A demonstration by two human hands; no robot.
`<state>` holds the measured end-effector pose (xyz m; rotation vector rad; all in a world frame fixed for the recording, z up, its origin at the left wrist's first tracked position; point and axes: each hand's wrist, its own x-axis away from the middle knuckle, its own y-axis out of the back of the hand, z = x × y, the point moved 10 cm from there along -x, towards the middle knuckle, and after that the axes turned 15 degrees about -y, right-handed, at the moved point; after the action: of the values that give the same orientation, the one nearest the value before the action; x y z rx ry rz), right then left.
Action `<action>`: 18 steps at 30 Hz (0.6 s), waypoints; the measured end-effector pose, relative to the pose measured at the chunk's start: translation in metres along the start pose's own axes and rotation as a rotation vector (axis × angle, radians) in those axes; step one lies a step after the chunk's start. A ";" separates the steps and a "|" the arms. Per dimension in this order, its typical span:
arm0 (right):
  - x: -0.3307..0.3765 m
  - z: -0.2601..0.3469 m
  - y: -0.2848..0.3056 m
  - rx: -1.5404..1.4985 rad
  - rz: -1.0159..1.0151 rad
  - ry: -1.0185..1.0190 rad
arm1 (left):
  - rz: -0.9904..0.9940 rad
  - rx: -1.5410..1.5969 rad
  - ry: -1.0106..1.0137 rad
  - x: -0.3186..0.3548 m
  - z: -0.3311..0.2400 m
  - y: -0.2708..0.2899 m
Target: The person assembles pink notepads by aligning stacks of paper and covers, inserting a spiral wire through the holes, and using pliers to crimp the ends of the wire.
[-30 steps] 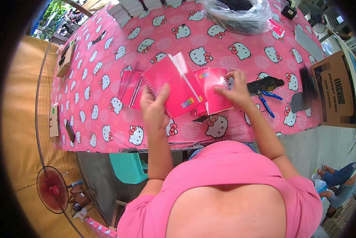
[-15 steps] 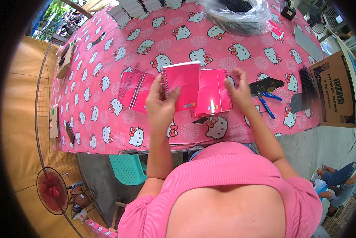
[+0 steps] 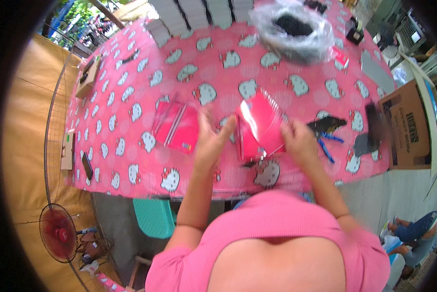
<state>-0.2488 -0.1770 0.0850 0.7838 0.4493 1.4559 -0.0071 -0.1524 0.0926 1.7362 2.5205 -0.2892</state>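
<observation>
A bright pink spiral notebook (image 3: 259,121) lies tilted on top of other pink notebooks in front of me, its wire binding at the right. My right hand (image 3: 300,146) pinches the right edge of this pile, fingers curled and partly blurred. Beside the pile's left edge is my left hand (image 3: 212,138), with thumb and fingers apart and nothing between them. Its thumb tip comes close to the notebook; whether it touches cannot be made out. More pink spiral notebooks (image 3: 177,127) lie fanned to the left.
Blue-handled pliers (image 3: 329,146) lie right of the pile, near black wire bindings (image 3: 374,124) and a cardboard box (image 3: 407,126). At the back are a clear plastic bag (image 3: 294,36) with black contents and white bound stacks (image 3: 194,12). A fan (image 3: 58,232) stands lower left.
My left hand has let go of the notebook it held up, which appears to rest on the right pile now. My right hand has moved down and closed on that pile's right edge.
</observation>
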 end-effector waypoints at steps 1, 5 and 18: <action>-0.001 -0.030 -0.024 0.230 -0.047 0.022 | 0.027 0.088 0.211 0.007 0.038 -0.001; -0.007 -0.047 -0.013 -0.157 0.016 0.005 | -0.112 0.029 0.370 0.028 0.085 0.016; -0.030 -0.039 -0.093 -0.745 0.553 -0.258 | 0.169 0.288 0.403 0.022 0.087 -0.054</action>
<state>-0.2136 -0.1932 -0.0125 0.4816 -0.5371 1.8195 -0.0696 -0.1675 0.0101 2.3101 2.6757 -0.3353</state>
